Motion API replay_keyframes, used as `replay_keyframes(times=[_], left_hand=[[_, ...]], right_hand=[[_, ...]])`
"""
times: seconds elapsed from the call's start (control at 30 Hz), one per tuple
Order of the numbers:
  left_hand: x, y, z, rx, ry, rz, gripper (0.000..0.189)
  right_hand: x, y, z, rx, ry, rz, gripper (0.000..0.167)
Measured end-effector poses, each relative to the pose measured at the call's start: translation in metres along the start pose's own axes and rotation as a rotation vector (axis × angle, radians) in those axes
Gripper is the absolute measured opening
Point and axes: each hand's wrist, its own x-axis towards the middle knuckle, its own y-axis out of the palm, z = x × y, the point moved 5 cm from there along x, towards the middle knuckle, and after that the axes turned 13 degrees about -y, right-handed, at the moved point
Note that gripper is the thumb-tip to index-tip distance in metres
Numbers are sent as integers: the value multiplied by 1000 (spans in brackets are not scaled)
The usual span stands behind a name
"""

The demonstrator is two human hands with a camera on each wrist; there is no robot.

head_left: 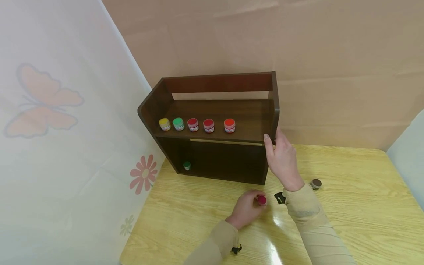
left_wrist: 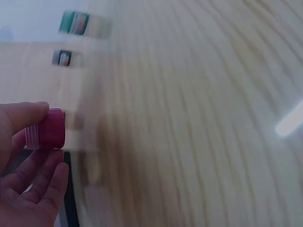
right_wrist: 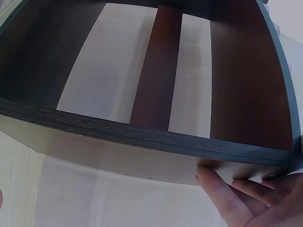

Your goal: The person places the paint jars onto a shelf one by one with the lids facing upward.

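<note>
On the table, in front of a dark wooden two-tier shelf (head_left: 212, 108), my left hand (head_left: 245, 209) pinches a small crimson paint jar (head_left: 262, 200) between thumb and fingers. The left wrist view shows the same jar lying sideways in the grasp, with a clear band beside its coloured part. My right hand (head_left: 283, 162) grips the shelf's right side panel, thumb at the front edge and fingers on the outer face. On the upper board stand a yellow jar (head_left: 164, 124), a green jar (head_left: 178, 124), two red jars (head_left: 193, 124) and an orange-red jar (head_left: 229, 125).
A dark green jar (head_left: 187, 165) stands at the lower tier's left end. To the right of the shelf, a brown-lidded jar (head_left: 316, 184) sits on the wood-grain table (head_left: 357, 206). Brown paper (head_left: 331, 73) hangs behind, and a white printed sheet (head_left: 66, 165) covers the left side.
</note>
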Motion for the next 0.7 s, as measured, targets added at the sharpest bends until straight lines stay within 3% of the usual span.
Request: replay_keyframes(times=[0.23,0.5,0.7], left_hand=[[-2,-30,22,-125,-113,-55,36],[0,-66,45,-231,-222,-171,37],[3,-94,60,-301,-270,-249,39]], right_hand=[[0,-1,1,10,1,10,46],[1,0,1,-10,9,7,47],[1,0,0,-13,8,4,46]])
